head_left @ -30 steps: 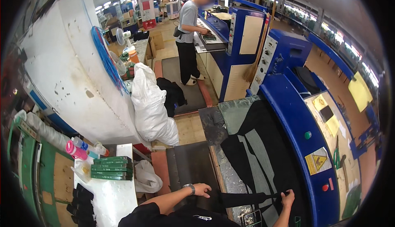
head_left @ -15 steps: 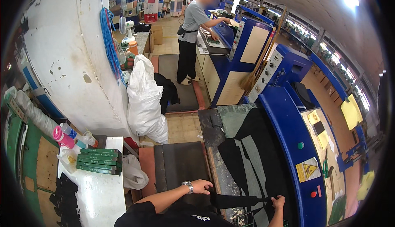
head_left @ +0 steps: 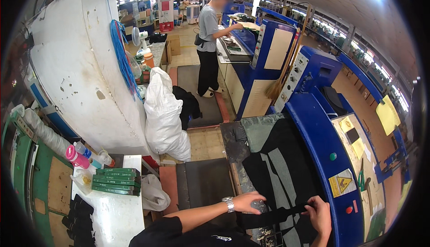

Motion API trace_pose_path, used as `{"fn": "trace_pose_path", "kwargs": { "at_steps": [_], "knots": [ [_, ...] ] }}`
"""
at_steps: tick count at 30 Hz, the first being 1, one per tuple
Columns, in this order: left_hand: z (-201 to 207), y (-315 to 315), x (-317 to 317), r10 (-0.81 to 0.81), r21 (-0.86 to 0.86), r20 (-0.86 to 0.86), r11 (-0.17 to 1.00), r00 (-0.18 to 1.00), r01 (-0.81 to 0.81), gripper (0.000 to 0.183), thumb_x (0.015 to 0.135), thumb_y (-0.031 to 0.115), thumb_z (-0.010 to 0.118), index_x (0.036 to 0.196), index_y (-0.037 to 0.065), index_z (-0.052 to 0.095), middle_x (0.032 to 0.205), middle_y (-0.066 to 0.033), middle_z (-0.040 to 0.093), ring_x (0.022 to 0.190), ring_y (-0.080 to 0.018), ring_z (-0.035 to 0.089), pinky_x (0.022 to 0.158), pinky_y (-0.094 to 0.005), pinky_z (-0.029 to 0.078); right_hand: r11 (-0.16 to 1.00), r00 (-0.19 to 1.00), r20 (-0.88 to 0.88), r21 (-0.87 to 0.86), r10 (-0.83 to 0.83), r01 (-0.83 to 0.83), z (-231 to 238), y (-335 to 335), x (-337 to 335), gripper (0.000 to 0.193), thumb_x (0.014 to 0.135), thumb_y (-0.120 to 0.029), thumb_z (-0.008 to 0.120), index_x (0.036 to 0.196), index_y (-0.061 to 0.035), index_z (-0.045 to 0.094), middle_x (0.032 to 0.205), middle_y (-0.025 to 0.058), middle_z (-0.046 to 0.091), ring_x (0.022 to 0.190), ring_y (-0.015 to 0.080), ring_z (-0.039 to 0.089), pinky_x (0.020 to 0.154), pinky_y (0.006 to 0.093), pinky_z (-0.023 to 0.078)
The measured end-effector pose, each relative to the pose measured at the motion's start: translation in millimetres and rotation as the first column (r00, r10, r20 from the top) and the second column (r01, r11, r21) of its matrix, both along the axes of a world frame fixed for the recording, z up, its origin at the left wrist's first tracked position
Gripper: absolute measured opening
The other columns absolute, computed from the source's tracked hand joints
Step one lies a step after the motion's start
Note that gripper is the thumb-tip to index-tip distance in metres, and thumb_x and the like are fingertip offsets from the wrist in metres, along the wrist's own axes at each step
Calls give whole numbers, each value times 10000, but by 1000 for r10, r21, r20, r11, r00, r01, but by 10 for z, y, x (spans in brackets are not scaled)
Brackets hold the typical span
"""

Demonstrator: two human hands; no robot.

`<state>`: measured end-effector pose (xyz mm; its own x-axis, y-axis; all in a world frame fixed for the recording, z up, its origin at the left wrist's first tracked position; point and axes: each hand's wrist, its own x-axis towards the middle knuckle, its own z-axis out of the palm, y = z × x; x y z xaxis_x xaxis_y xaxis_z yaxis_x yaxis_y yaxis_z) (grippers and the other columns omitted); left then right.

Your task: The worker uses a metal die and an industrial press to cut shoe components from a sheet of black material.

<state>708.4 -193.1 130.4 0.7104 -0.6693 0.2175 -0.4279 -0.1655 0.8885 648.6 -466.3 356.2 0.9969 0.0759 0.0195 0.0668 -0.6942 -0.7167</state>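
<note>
My right hand (head_left: 320, 215) pinches the right end of a narrow black fabric strip (head_left: 271, 218), which stretches leftward over the work table. Close to the strip's left part is my left hand (head_left: 248, 202), thumb and fingers apart, seemingly gripping nothing. Beneath the strip a large black cloth (head_left: 293, 150) lies spread on the table, with long grey pieces (head_left: 280, 173) on it. A wristwatch with a metal band (head_left: 229, 204) sits on my left wrist.
A blue press machine (head_left: 320, 144) with green and red buttons borders the cloth on the right. At left, a white table (head_left: 114, 211) holds green boxes (head_left: 117, 181) and black bundles (head_left: 80, 218). A white sack (head_left: 165, 121) stands ahead. Another person (head_left: 208, 41) works at a farther machine.
My left hand has moved right and slightly forward with its fingers spread. My right hand has shifted right, still pinching the strip. The person ahead has drawn the arms up from the tabletop.
</note>
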Motion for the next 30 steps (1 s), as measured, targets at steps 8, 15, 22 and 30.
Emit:
{"fn": "trace_pose_path", "kwargs": {
  "at_steps": [8,15,22,30],
  "knots": [
    [652,-393,81,-535,-216,-337,845,775,489,611,843,308,784,1326,1,569,1147,-86,679,1051,-151,604,946,-314,478,889,936,66,-342,345,-304,768,584,-117,224,745,27,755,947,-19,669,796,140,716,727,299,729,627,319,557],
    [513,-326,-49,-471,-341,-309,866,826,366,384,902,241,745,1175,-4,630,933,-30,689,874,-92,591,804,-300,497,798,824,178,-420,538,-431,933,660,-77,207,727,-28,791,908,-44,691,786,103,704,671,299,667,590,358,512],
    [627,-409,-218,-334,182,-359,891,871,417,297,945,240,698,1112,-5,677,974,-56,731,922,-107,635,877,-296,505,807,775,286,-391,564,-443,1042,542,171,169,734,-21,781,878,-35,693,719,112,659,639,293,624,596,370,483],
    [400,-564,-659,-286,-173,-454,957,844,232,319,960,248,682,1165,4,681,1111,-73,733,1049,-142,661,939,-289,498,846,712,459,-231,531,-481,923,299,345,201,704,47,773,874,-16,685,723,109,657,652,280,607,604,352,481]
  ]
}}
